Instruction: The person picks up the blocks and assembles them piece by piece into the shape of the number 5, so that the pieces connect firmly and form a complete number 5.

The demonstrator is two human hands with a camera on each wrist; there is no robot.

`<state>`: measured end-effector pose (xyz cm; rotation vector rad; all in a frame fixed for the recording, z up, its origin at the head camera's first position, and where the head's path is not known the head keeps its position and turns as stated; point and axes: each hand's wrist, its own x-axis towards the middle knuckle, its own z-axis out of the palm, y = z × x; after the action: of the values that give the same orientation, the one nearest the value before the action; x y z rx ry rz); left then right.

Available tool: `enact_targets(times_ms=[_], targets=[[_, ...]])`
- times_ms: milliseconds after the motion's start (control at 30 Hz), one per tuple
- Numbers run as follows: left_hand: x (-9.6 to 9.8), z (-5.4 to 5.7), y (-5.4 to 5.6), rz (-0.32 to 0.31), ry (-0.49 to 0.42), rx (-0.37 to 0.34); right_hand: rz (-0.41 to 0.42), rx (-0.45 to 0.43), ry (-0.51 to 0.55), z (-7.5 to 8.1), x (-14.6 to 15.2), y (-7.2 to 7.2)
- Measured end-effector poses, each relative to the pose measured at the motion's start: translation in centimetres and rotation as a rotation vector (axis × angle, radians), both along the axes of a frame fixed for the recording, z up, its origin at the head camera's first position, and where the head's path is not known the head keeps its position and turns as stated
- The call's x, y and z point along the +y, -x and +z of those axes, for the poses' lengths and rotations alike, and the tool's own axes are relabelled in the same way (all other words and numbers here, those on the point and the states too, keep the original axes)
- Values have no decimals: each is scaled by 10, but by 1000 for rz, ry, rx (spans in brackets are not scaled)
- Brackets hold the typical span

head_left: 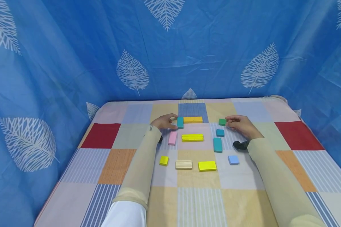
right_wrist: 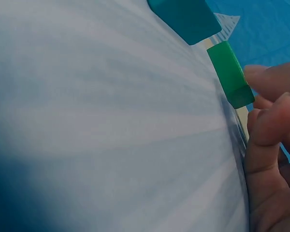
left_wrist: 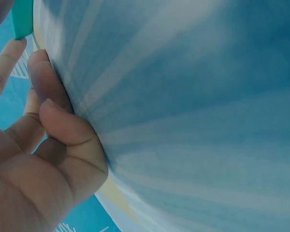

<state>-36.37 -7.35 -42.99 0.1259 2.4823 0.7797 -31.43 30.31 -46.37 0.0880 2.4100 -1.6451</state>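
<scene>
At the far part of the bed-like surface, my left hand (head_left: pixel 165 122) reaches to the left side of an upright-lying teal block (head_left: pixel 180 122). A fingertip meets this teal block (left_wrist: pixel 22 18) at the edge of the left wrist view, while other fingers curl loosely below. A yellow-orange block (head_left: pixel 192 119) lies against its right side. My right hand (head_left: pixel 242 125) is beside a small green block (head_left: pixel 222 122), with a fingertip at its right side. In the right wrist view the green block (right_wrist: pixel 229 75) stands outside the finger and thumb, which do not wrap it.
Nearer lie a small teal block (head_left: pixel 220 133), a longer teal block (head_left: pixel 217 145), a pink block (head_left: pixel 172 138) and yellow blocks (head_left: pixel 192 137). A ridged beige block (head_left: pixel 183 165) and a light blue block (head_left: pixel 233 160) lie closer. Blue curtains (head_left: pixel 170 63) hang behind the patchwork cloth.
</scene>
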Motion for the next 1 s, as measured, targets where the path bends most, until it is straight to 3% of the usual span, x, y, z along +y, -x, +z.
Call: enact_targets(times_ms=[267, 633, 1000], targets=[[0, 1, -2, 22, -11, -14, -27, -38, -89, 7, -7, 3], [0, -1, 0, 17, -19, -7, 20, -57, -186, 16, -12, 12], [0, -2, 1, 12, -25, -8, 108, -79, -170, 25, -21, 20]])
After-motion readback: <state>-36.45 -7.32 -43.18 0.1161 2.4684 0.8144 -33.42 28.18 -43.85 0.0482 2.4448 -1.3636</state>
